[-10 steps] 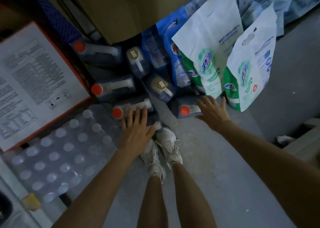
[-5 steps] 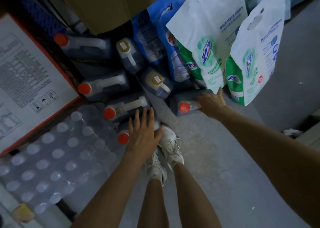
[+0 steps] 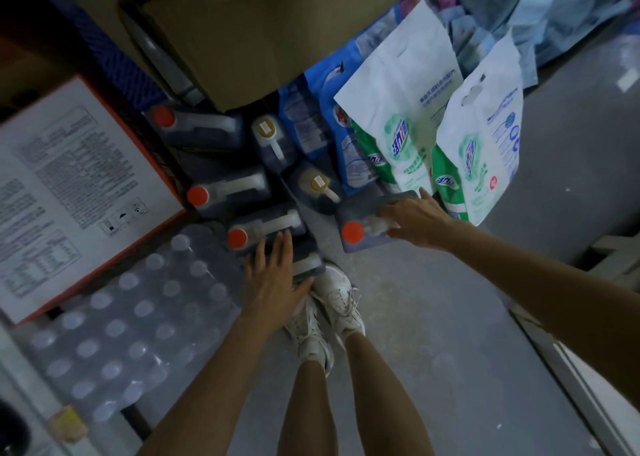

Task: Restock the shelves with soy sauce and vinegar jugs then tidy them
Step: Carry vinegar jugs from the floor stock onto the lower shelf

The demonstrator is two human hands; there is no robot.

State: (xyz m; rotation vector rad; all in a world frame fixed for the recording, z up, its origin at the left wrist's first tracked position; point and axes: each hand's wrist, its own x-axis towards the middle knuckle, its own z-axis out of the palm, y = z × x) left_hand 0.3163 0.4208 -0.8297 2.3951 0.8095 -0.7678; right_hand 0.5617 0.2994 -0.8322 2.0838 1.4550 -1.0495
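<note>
Your jugs are dark, squarish plastic, upright and seen cap-up. Three with red caps and pale handles run in a diagonal row: the far-left jug (image 3: pixel 207 130), the middle jug (image 3: pixel 239 187) and the near jug (image 3: pixel 273 222). A fourth jug (image 3: pixel 306 265) sits nearest, mostly covered by your left hand (image 3: pixel 273 279), which lies flat on it. The far yellow-capped jug (image 3: pixel 277 146) and the near yellow-capped jug (image 3: pixel 311 192) stand just right of the row. The right red-capped jug (image 3: pixel 360 213) stands apart, with your right hand (image 3: pixel 415 220) curled on its handle.

One head-worn, wide-angle view. Looked steeply down past the person's own legs and white shoes (image 3: pixel 332 303) to the grey floor (image 3: pixel 433 334). Faced the cardboard box (image 3: pixel 277 40) and bags (image 3: pixel 408 109) along the top edge. Sat near enough that the right hand (image 3: pixel 415 220) reached the red-capped jug (image 3: pixel 360 213). Edges soft, blurred.
</note>
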